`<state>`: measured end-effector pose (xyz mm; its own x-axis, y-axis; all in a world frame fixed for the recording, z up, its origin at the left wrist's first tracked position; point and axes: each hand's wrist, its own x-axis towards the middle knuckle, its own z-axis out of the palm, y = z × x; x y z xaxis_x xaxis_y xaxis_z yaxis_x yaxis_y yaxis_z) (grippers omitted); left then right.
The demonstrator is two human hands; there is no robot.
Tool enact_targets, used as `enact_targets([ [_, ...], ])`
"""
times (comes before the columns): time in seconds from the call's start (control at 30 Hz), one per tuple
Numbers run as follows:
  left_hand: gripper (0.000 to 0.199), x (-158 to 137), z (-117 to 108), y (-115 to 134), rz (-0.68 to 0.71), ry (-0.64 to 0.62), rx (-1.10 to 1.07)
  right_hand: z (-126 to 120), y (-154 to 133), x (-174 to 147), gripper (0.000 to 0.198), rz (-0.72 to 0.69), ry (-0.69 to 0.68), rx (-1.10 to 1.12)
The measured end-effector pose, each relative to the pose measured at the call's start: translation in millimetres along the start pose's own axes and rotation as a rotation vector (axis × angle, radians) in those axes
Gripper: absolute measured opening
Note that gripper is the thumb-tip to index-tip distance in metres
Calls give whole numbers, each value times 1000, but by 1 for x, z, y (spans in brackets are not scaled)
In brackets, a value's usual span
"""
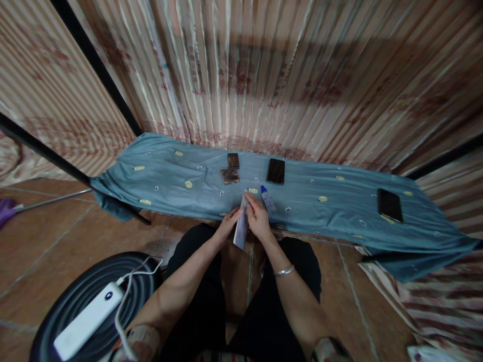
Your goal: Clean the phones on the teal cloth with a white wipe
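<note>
Between my knees, at the front edge of the cloth-covered surface, I hold a thin, pale, flat rectangular thing [240, 232], tilted on its edge; its exact kind is not clear. My left hand [227, 224] grips its left side with closed fingers. Pressed against its upper right part is my right hand [257, 217], thumb and fingers closed on it. Just right of that hand lies a small clear bottle with a blue cap [267, 200]. Behind it rests a dark smartphone [275, 171]. A small dark rectangular thing [233, 160] and a blurred card-like thing [230, 175] lie beyond my left hand.
Blue patterned cloth [173, 173] covers the long narrow surface. Another dark phone [390, 205] lies at its right end. A white power bank [88, 322] with a cable sits on a round black ribbed stool [141, 269] at my left. Striped curtains hang behind, with black poles [101, 75].
</note>
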<state>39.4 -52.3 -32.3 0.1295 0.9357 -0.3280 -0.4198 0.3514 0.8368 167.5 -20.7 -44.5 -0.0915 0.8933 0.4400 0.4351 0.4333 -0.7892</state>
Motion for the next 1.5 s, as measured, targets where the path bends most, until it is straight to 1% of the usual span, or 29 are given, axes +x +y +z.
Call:
enact_targets([
  [0.13,71,-3,-1,0,0,1,-22,2,7,1,45,108,-37,-32],
  [0.27,77,-5,-1,1,-12,-6,-47,4,15,2,42,225,-14,-13],
  [0.43,77,-3,0,4,-2,3,-61,8,20,1,34,373,1,146],
  [0.5,76,-3,1,6,1,13,-69,9,20,0,35,453,-17,229],
  [0.57,74,-2,1,6,2,12,-76,10,19,-1,39,501,-17,289],
  [0.6,74,-2,1,5,2,14,-77,10,19,-2,39,498,-5,305],
  [0.7,80,0,0,2,13,35,-62,9,17,-2,36,419,41,307],
  [0.83,90,4,-3,-4,53,103,-30,9,16,-1,35,358,69,264],
  [0.9,90,6,-5,-4,72,152,-24,9,15,-1,35,344,69,254],
  [1.0,81,8,-7,-3,111,195,-37,10,14,-4,36,331,48,267],
  [1.1,74,8,-6,-1,124,184,-56,12,14,-7,36,316,21,279],
  [1.3,69,3,-4,-1,147,76,13,12,16,-9,34,336,13,275],
  [1.4,64,4,-4,0,163,78,62,11,17,-10,32,341,1,290],
  [1.5,60,6,-5,0,186,85,74,11,18,-14,32,360,-40,333],
])
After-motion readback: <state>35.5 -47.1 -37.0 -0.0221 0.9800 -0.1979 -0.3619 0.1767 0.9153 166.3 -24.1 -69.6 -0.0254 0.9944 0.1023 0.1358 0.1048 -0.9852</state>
